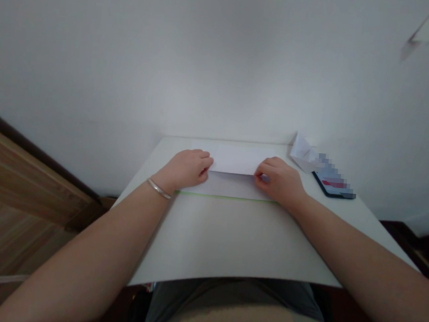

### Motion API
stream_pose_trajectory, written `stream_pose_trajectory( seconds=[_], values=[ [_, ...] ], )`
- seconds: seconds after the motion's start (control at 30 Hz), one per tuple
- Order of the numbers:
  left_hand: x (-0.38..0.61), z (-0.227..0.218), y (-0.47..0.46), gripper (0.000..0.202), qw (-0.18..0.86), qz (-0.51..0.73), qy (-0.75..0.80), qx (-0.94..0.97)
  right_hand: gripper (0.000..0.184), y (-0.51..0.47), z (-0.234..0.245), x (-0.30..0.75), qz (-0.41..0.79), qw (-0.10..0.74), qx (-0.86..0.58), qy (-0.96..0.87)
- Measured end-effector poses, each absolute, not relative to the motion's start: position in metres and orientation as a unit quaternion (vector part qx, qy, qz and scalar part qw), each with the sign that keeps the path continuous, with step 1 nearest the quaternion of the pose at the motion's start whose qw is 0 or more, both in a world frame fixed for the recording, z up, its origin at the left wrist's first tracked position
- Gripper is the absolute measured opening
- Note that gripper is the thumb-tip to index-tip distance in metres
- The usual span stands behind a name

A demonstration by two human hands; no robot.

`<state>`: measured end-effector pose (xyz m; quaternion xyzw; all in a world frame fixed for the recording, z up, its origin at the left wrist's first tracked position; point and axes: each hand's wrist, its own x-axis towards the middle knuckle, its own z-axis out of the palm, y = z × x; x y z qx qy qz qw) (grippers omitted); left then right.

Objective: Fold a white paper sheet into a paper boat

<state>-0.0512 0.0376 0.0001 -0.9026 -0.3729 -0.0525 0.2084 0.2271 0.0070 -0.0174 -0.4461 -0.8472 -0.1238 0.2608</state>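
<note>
A sheet of white paper [235, 162] lies across the far half of the table, partly folded over itself. The raised flap's edge runs between my two hands, above a lower layer with a green line along its near side. My left hand [193, 168], with a silver bangle at the wrist, pinches the flap's left end between thumb and fingers. At the right end, my right hand [278, 179] is closed on the same edge, thumb and index finger together. The sheet's outer ends are partly hidden behind both hands.
To the right of my right hand lies a phone [334, 184], its screen blurred. A folded piece of white paper [302, 152] stands beside it, near the wall [222, 71]. The white table [237, 243] ends close to my body. Wooden furniture [28, 180] is at left.
</note>
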Motion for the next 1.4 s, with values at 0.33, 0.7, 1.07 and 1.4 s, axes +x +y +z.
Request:
stream_pose_trajectory(
  seconds=[0.33,0.7,1.07,1.4],
  values=[
    [-0.022,0.010,0.018,0.024,0.165,-0.144,-0.312,-0.925,0.008,0.000,-0.006,0.216,-0.138,0.246,-0.445,-0.850],
    [-0.012,0.008,0.016,0.012,0.234,-0.127,-0.335,-0.904,0.010,0.002,-0.002,0.216,-0.134,0.237,-0.386,-0.881],
    [-0.018,0.008,0.014,0.024,0.207,-0.100,-0.456,-0.860,0.012,0.005,-0.003,0.224,-0.168,0.219,-0.374,-0.885],
    [-0.016,0.005,0.011,0.025,0.154,-0.111,-0.434,-0.880,0.016,0.001,-0.003,0.218,-0.105,0.278,-0.275,-0.914]
  ],
)
